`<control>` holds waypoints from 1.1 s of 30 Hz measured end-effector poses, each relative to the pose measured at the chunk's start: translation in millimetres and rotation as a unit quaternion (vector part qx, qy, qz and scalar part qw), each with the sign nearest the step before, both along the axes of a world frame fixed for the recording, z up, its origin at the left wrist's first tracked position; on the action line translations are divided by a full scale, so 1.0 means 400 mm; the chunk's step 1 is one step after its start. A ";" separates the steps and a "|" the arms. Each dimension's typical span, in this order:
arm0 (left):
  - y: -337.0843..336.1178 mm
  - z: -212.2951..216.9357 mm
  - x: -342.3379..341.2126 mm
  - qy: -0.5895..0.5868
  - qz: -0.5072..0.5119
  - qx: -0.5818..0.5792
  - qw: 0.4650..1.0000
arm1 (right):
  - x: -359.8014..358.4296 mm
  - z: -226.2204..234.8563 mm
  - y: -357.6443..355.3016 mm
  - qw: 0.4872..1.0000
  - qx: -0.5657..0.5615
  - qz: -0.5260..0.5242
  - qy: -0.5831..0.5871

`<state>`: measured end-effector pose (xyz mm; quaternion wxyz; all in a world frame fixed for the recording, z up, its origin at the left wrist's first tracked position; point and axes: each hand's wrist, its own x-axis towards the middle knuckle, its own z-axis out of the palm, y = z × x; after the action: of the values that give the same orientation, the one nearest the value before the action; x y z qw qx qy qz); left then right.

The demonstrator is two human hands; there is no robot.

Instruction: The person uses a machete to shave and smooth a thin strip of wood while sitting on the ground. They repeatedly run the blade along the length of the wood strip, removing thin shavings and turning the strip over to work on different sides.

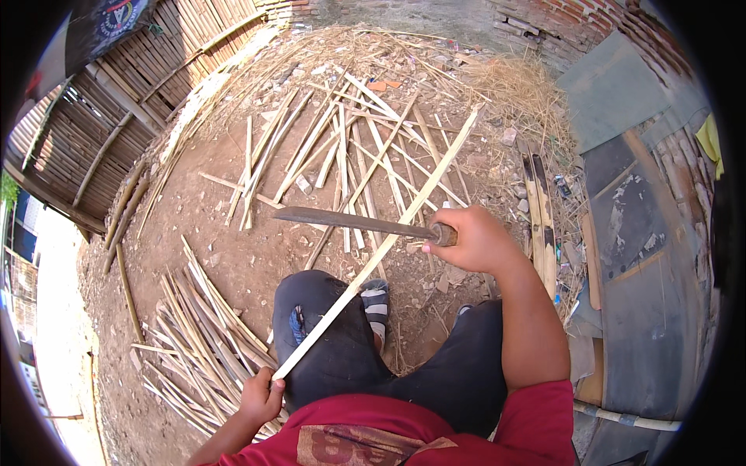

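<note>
My left hand (261, 395) is closed round the near end of a long pale bamboo strip (334, 312), beside my left thigh. The strip slants up and away to the right across my knee, its far end beyond my right hand. In my right hand (472, 238) is the wooden handle of a machete (351, 222), my fingers wrapped round it. The long dark blade points left and lies across the strip near the handle; whether its edge bites into the strip I cannot tell.
Many split bamboo strips (342, 147) lie scattered on the dirt ahead. A denser bundle of strips (206, 342) is on the ground at my left. A woven bamboo wall (167, 58) stands far left. Dark panels (637, 233) line the right side, with dry straw (521, 93) behind.
</note>
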<state>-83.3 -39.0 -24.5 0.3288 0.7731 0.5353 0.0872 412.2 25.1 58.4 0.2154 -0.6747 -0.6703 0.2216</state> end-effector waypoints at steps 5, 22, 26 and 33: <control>-0.005 -0.034 -0.024 -0.007 0.011 0.002 1.000 | -0.026 -0.001 0.028 0.999 0.007 0.052 0.010; -0.036 -0.002 0.054 0.016 0.005 0.057 0.998 | 0.055 -0.031 -0.110 0.997 0.044 -0.064 -0.026; -0.017 0.009 0.077 0.005 -0.020 0.057 0.998 | -0.005 -0.021 -0.165 0.995 0.045 0.009 -0.090; 0.005 -0.008 0.085 0.015 -0.044 0.056 0.997 | 0.079 0.039 -0.171 0.980 0.119 -0.055 -0.152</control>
<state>-49.4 -37.0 -27.7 0.2806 0.8142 0.5001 0.0911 443.8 -43.2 74.1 0.2018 -0.7059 -0.6785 0.0235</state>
